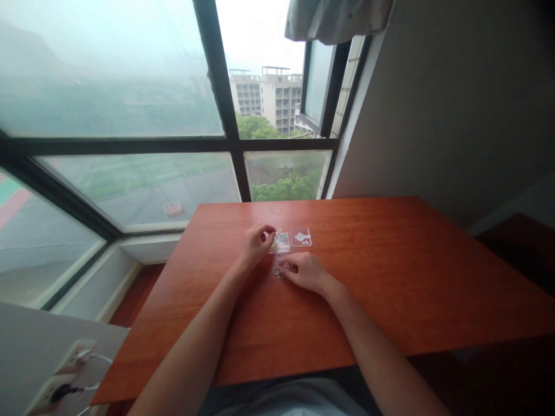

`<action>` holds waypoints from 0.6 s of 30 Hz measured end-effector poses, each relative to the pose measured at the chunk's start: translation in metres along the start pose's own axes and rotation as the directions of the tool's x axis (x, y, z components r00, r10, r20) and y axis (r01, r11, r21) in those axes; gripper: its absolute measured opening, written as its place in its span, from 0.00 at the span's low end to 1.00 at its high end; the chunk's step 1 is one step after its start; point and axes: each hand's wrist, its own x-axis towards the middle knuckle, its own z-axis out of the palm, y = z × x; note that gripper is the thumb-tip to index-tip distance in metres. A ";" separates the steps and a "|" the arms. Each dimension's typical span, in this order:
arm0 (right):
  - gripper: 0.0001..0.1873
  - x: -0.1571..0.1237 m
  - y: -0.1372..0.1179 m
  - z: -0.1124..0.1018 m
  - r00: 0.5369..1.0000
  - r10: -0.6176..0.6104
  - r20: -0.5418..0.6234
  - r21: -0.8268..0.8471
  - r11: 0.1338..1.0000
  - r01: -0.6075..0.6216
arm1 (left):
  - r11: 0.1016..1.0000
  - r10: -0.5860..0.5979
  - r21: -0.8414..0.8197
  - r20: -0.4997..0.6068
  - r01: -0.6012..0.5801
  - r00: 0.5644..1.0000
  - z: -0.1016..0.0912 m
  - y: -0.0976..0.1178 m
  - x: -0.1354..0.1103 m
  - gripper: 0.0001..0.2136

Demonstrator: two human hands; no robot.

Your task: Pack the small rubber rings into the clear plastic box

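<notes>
My left hand (257, 244) is at the left side of a small clear plastic box (283, 245), thumb and forefinger curled together at its edge. Whatever lies between those fingertips is too small to make out. Inside the box are small pieces, some gold-coloured. My right hand (307, 271) rests low on the table, its fingers drawn together beside several small silvery rings (277, 271). A tiny item at its fingertips cannot be made out. To the right of the box lies its clear square lid (300, 237), with a white shape on it.
The reddish-brown wooden table (390, 271) runs up to a dark-framed window (234, 144). A grey wall (433, 115) stands to the right. Sockets with a black plug (60, 393) are at the lower left, beside the table's edge.
</notes>
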 end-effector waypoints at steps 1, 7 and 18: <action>0.09 0.000 -0.002 0.000 1.000 -0.008 0.009 -0.018 1.000 0.008 | 1.000 0.002 -0.003 0.000 -0.002 1.000 0.000 0.000 0.000 0.05; 0.08 -0.001 -0.010 -0.004 0.997 -0.027 0.077 -0.093 0.995 0.034 | 1.000 0.000 -0.010 0.004 0.000 1.000 0.001 -0.001 -0.001 0.05; 0.09 0.000 -0.004 -0.004 0.995 -0.019 0.097 -0.069 0.997 0.025 | 1.000 0.004 -0.016 0.012 -0.004 1.000 0.001 -0.002 -0.003 0.05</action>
